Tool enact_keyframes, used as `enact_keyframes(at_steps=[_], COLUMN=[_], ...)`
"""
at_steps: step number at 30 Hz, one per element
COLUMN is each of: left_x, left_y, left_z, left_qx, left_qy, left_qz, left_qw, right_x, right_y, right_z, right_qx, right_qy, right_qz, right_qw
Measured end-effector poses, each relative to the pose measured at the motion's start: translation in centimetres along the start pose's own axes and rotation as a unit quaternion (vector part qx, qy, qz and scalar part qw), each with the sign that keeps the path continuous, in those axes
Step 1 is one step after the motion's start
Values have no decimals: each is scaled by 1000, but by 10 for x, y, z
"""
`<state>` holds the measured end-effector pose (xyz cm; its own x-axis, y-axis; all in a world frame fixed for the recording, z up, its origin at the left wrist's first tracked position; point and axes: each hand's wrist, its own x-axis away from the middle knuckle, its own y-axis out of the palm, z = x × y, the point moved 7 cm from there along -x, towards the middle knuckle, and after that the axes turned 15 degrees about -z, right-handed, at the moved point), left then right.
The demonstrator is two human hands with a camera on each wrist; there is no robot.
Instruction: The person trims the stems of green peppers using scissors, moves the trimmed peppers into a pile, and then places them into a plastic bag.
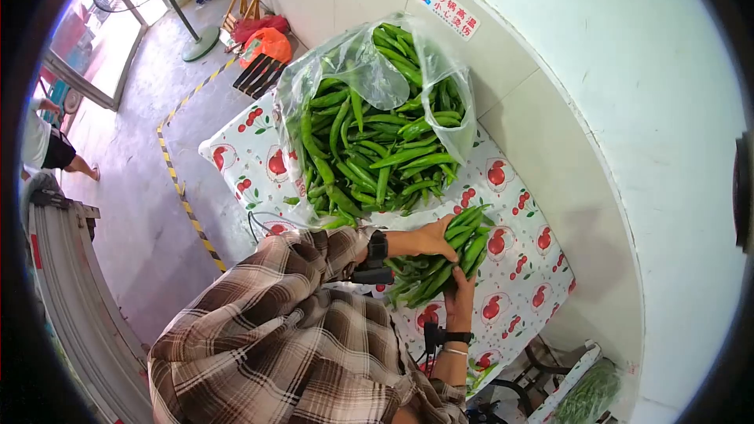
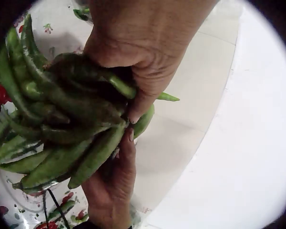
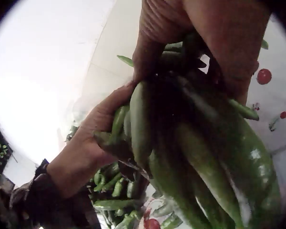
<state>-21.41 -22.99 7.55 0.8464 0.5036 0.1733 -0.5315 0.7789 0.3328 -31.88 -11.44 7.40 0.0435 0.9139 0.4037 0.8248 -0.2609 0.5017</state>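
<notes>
Between both hands is a bundle of long green chili peppers point(image 1: 440, 263), held over the near part of the table. My left hand point(image 1: 428, 240) grips the bundle from its upper side, with the thumb laid across the peppers. From the lower right, my right hand point(image 1: 459, 292) grips the same bundle, and the two thumbs come close together. In the left wrist view, peppers point(image 2: 62, 114) fan out to the left from the left hand point(image 2: 143, 57). The right wrist view has pepper ends point(image 3: 205, 167) pointing down beneath the right hand point(image 3: 205, 33); its fingers are partly hidden.
A large clear plastic bag point(image 1: 463, 122) full of green peppers stands open behind the hands on a cherry-patterned tablecloth point(image 1: 503, 306). A tiled wall point(image 1: 518, 110) borders the table's right side. Greens in a bag point(image 1: 587, 389) lie at lower right. A person point(image 1: 51, 141) is at far left.
</notes>
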Motion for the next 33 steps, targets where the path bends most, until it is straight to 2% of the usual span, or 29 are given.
enact_keyframes(at_steps=[2, 4, 5, 8, 9, 12, 13, 17, 20, 22, 23, 28, 31, 33], left_x=[9, 15, 18, 40, 43, 59, 66, 91, 106, 117, 127, 134, 126, 120], left_y=[0, -1, -10, -13, -18, -30, -36, -60, -85, -106, -105, -148, -169, -179], left_z=[27, 55, 61, 99, 106, 127, 133, 138, 140, 135, 149, 133, 140, 165], left_qx=[-1, 78, -11, 44, 14, -38, -77, -40, -47, -8, 23, 90, 99, 77], left_qy=[26, 119, 112, 76, 132, 135, 164, 151, 200, 180, 193, 194, 185, 198], left_qz=[4, -9, 29, -1, 19, 40, 65, 89, 97, 152, 159, 177, 199, 198], left_qw=[1000, 990, 993, 996, 991, 989, 981, 984, 974, 972, 968, 961, 957, 957], right_x=[0, -5, -7, -13, -15, -17, -19, -41, -56, -72, -78, -113, -133, -145], right_y=[15, 40, 49, 75, 87, 117, 127, 147, 178, 189, 198, 226, 237, 251], right_z=[-14, -39, -47, -65, -71, -81, -82, -70, -64, -58, -58, -46, -53, -64], right_qx=[20, 57, 76, 81, 89, 114, 107, 117, 113, 131, 150, 171, 184, 170], right_qy=[-17, -91, -101, -114, -130, -162, -164, -130, -120, -100, -89, -51, -76, -99], right_qz=[14, -41, -64, -45, -54, -90, -91, -121, -146, -164, -172, -211, -222, -235], right_qw=[1000, 993, 990, 989, 986, 976, 976, 977, 976, 973, 970, 961, 955, 952])
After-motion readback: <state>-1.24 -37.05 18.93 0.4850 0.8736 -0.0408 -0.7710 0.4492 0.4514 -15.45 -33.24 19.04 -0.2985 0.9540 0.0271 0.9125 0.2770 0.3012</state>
